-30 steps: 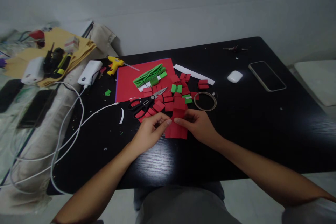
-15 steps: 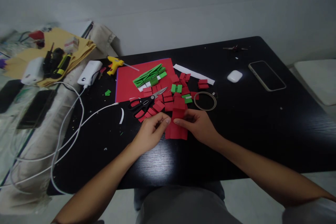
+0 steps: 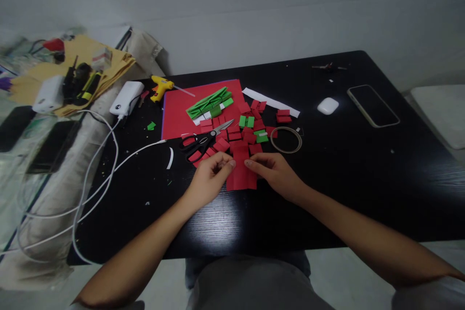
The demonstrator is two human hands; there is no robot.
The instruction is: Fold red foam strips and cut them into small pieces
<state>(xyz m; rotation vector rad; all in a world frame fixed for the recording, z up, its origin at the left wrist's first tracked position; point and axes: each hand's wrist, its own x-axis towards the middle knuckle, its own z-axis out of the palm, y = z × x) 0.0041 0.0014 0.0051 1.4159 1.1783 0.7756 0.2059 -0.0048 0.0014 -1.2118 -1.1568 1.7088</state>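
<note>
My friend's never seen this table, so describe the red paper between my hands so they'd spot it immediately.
Start with the black table and find the left hand and right hand near its middle. The red paper is between them, at the near side of the folded pieces. Unlike those small red and green pieces, it is larger and held in both hands.

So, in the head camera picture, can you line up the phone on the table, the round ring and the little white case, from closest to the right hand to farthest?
1. Round ring: just beyond the right hand, a bit to its right.
2. Little white case: farther back and to the right.
3. Phone: farthest right of the three.
</note>
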